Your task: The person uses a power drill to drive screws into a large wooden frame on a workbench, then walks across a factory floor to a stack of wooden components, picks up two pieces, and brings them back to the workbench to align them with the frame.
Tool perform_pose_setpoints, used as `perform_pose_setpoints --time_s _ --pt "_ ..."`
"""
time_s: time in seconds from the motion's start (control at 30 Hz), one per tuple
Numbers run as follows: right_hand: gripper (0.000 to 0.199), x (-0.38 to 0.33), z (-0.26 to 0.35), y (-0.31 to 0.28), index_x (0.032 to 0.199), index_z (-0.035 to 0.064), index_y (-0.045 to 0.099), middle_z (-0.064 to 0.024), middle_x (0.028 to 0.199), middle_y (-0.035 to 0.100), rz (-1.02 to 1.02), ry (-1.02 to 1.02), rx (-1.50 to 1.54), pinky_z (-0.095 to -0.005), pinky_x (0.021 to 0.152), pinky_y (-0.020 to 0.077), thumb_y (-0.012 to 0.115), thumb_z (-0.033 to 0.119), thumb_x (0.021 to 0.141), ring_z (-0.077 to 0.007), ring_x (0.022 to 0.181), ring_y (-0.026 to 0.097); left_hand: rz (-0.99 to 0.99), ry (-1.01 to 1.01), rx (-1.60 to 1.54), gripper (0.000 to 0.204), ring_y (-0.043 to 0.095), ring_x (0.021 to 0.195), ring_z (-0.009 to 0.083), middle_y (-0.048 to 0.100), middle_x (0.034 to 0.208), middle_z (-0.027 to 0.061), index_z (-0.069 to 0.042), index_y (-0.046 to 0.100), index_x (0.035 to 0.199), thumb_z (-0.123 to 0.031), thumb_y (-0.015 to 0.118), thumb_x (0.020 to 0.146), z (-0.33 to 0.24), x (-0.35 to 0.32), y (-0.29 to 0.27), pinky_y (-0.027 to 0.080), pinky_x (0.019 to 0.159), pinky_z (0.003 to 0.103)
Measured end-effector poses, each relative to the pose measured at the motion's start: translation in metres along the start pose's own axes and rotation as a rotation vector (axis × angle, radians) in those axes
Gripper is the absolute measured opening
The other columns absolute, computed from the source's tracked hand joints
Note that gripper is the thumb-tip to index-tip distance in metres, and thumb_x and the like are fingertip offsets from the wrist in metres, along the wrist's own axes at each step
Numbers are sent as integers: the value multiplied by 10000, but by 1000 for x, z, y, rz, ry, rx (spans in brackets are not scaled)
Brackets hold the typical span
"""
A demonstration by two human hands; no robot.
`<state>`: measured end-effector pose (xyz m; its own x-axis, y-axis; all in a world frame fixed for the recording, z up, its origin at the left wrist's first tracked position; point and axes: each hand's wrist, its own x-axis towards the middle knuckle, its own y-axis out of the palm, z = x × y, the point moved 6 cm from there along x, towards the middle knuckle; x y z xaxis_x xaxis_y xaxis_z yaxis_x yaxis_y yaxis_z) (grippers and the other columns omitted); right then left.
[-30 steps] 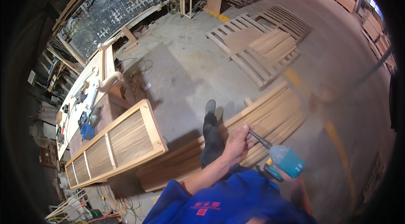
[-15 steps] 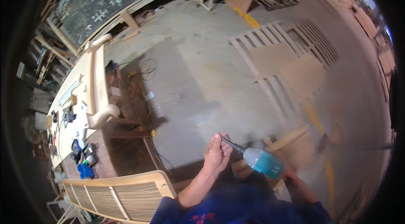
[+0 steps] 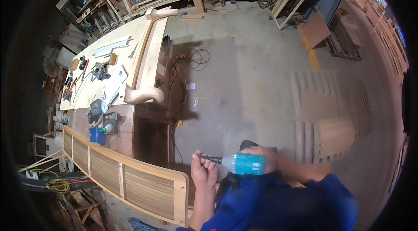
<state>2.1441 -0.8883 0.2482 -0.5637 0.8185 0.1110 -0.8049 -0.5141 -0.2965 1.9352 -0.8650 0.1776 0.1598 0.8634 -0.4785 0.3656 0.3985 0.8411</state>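
My right hand [image 3: 266,155] is wrapped round a teal power drill [image 3: 250,164] with a pale grey nose. The drill lies nearly level in front of my blue shirt, pointing left. A dark shaft or bit [image 3: 211,158] sticks out of its front. My left hand [image 3: 203,172] is closed with its fingers pinched on the end of that shaft. What the shaft's tip looks like is hidden by those fingers. To the left of my left hand lies a long wooden panel frame [image 3: 150,175] with slats and wood-grain infill.
A workbench [image 3: 102,118] at the left carries hand tools, a blue box [image 3: 96,135] and a large pale board with a curved-leg wooden piece [image 3: 146,94]. A black cable [image 3: 200,57] lies on the floor. Pallets with boards [image 3: 335,139] stand at the right, blurred.
The view has turned left, bringing the workbench nearer the middle. The drill has swung from a downward slant to nearly level, with both hands still on it.
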Motion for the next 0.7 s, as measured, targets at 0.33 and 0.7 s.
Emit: perform_pose_setpoints --time_s 0.33,0.7 --pt "467 89 -33 -15 1231 23 582 -188 1102 667 336 -3 147 -398 804 541 729 209 828 -364 957 669 -159 313 -122 206 414 550 73 452 672 -43 -112 588 1022 -312 539 1012 -25 7 -10 369 467 218" --pt "428 174 -24 26 1168 58 616 -164 1067 689 641 -140 130 -367 825 528 749 188 782 -327 966 676 -447 505 -402 241 352 528 62 448 719 -40 -113 589 1077 -307 448 1054 -48 -10 -58 320 457 205"
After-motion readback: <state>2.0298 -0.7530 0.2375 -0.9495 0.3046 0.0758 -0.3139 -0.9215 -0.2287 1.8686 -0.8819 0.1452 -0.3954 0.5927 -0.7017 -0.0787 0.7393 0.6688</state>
